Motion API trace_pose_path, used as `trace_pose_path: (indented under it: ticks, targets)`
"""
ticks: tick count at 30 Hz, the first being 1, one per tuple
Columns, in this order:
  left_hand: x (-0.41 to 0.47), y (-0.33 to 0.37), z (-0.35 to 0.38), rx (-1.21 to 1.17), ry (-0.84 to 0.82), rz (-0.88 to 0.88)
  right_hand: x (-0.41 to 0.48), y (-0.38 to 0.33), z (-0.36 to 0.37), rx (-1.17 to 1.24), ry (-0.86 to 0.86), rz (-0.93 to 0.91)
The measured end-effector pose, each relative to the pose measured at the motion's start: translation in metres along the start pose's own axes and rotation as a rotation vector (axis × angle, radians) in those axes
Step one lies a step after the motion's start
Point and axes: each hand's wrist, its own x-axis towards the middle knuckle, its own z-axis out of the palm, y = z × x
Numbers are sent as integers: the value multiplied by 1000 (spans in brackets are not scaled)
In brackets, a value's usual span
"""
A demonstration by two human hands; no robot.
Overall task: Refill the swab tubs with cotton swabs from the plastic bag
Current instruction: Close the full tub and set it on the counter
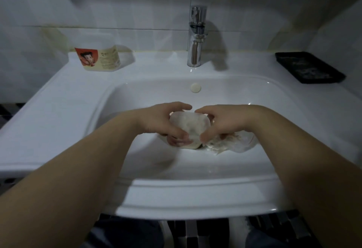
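Observation:
Over the white sink basin (225, 95) both hands hold a translucent swab tub (189, 125) with white contents showing through its top. My left hand (162, 119) grips the tub's left side, thumb toward me and fingers curled over the far edge. My right hand (223, 122) grips its right side, thumb at the near edge. A crumpled clear plastic bag (233, 144) with white swabs inside lies in the basin under my right hand. A second tub (99, 57), with a red cartoon label, stands on the counter at the back left.
A chrome faucet (196, 36) rises behind the basin at the middle. A black tray (309, 67) sits on the counter at the back right. The overflow cap (195, 87) is on the basin's far wall. Tiled walls close in the back and sides.

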Motion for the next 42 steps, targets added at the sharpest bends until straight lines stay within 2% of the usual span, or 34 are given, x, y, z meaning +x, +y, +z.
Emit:
trace_pose_path:
  ticks: [3,7,20,29,36,42]
  targets:
    - [1,-2,-2,9,57,23,-2,-1,3,-90,6,-31]
    - [3,-3,-2,48,96,33,-1,-3,5,-223,86,15]
    - [5,-1,0,-14,100,7,6,-3,7,-301,169,41]
    - [3,-1,-2,-96,25,-31,8,0,6,-339,187,22]
    - [3,-4,-1,-79,6,-36,9,0,8,-380,173,34]
    - [3,-4,-2,69,12,-21,8,-2,11,-441,216,6]
